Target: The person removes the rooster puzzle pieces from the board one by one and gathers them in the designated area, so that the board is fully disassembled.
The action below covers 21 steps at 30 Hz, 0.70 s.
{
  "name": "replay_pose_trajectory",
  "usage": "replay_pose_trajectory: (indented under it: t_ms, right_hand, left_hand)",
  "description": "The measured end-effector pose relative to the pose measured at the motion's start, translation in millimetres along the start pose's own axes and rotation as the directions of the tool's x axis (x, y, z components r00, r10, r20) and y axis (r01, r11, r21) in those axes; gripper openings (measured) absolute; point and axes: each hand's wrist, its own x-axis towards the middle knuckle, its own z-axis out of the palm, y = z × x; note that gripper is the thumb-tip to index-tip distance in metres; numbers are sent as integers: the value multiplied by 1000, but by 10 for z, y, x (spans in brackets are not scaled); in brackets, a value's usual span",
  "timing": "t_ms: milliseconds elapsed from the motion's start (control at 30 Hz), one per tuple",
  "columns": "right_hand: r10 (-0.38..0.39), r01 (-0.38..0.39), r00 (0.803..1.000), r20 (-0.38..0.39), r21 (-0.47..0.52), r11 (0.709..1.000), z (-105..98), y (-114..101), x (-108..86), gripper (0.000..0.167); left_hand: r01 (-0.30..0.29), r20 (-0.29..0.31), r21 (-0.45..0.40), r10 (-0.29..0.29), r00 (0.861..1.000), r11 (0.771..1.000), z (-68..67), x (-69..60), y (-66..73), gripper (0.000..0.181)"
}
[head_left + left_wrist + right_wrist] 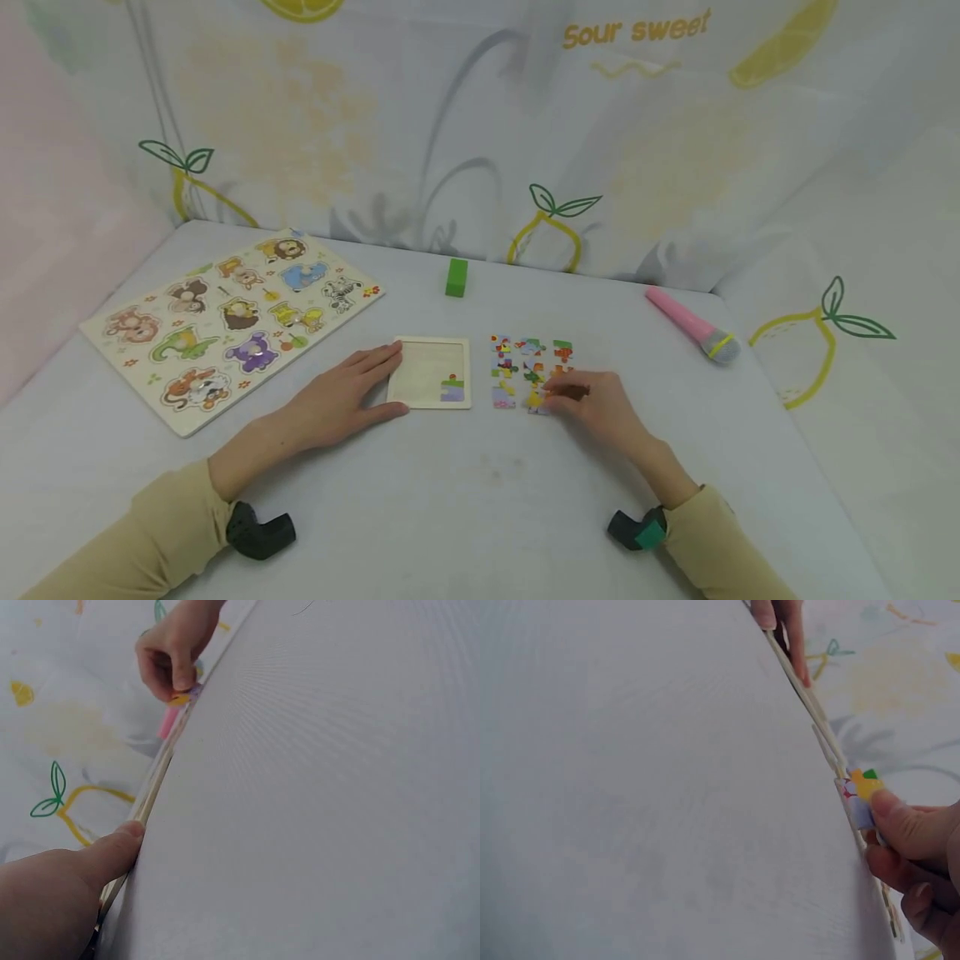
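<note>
A small square wooden puzzle tray (429, 341) lies mid-table, with one green and lilac puzzle piece (452, 389) in its lower right corner. My left hand (337, 397) rests at the tray's left side, fingers fairly straight, thumb against the near corner. Right of the tray, several colourful loose pieces (503, 392) lie in rows. Over the near right of these, my right hand (602, 408) pinches a yellow and lilac puzzle piece (863, 811) between thumb and fingers, lifted and tilted in the right wrist view. Its fingers partly cover the pieces beside it.
A large animal puzzle board (217, 333) takes up the left of the table. Behind the tray stands a green block (456, 277). Toward the right edge lies a pink toy microphone (692, 325). A lemon-printed cloth (465, 108) hangs along the back.
</note>
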Motion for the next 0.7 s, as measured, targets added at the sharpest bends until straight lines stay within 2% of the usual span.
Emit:
replay_pose_trajectory:
  t_ms: [133, 300, 467, 700]
  right_hand:
    - [-69, 68, 998, -10, -90, 994, 22, -11, -1, 13]
    - [-162, 152, 986, -34, -205, 967, 46, -12, 9, 15]
    - [-189, 172, 981, -39, -262, 949, 63, -2, 21, 17]
    - [-204, 187, 978, -35, -270, 944, 71, -28, 14, 21]
  left_hand:
    - [-2, -5, 1, 2, 1000, 1000, -3, -3, 4, 81]
    - [-9, -17, 6, 9, 1000, 1000, -8, -4, 15, 80]
    - [-7, -14, -1, 7, 1000, 1000, -16, -6, 18, 79]
    - [-6, -4, 1, 6, 1000, 1000, -25, -14, 21, 78]
